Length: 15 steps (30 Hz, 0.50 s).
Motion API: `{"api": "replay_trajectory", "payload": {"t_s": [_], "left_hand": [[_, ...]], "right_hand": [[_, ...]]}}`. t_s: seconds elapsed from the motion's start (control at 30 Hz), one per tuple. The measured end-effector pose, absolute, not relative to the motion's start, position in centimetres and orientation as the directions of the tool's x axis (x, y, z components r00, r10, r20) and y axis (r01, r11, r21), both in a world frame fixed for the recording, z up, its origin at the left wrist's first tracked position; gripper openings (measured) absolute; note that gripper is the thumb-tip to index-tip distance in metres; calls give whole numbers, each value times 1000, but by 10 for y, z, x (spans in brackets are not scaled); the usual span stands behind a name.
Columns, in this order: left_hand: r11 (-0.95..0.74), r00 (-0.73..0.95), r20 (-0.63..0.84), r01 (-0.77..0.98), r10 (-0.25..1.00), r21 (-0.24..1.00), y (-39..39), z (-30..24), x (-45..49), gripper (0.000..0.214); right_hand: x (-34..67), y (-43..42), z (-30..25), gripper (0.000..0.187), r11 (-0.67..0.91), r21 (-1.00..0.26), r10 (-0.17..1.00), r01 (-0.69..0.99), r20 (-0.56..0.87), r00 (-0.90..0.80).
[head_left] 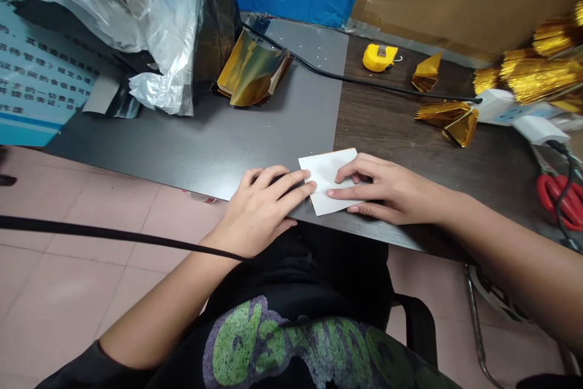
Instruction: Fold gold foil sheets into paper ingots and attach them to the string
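Note:
A small sheet of paper lies white side up at the table's front edge, with a thin gold-orange rim showing along its far side. The fingertips of my left hand press on its left edge, the fingers stretched out and the thumb over the table edge. From the right, my right hand rests on the sheet, index finger extended flat and the other fingers partly bent. Farther back stands a stack of gold foil paper, its top sheet curling up.
Behind are a yellow tape measure, folded gold foil pieces and a white power strip. Red-handled scissors lie at the right. A black cable crosses the table. Plastic bags and a cardboard box stand at the back.

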<state>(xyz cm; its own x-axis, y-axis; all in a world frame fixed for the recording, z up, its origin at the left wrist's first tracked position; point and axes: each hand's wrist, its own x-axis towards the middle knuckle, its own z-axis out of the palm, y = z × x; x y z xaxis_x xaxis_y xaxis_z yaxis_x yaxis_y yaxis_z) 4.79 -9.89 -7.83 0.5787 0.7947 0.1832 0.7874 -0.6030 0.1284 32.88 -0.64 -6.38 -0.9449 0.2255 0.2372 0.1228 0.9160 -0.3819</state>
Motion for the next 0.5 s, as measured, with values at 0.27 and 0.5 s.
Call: {"api": "replay_trajectory", "payload": {"t_s": [0.27,0.5], "left_hand": [[-582,562,152,797,813,164,-100,-76,49,66],[-574,559,132,805,819,152,-100,-76,49,68]], "right_hand": [[333,-12,-71,43,971,-199,176,134,207,-962],[334,-12,-73,44,968,-217,175,131,203,-963]]}}
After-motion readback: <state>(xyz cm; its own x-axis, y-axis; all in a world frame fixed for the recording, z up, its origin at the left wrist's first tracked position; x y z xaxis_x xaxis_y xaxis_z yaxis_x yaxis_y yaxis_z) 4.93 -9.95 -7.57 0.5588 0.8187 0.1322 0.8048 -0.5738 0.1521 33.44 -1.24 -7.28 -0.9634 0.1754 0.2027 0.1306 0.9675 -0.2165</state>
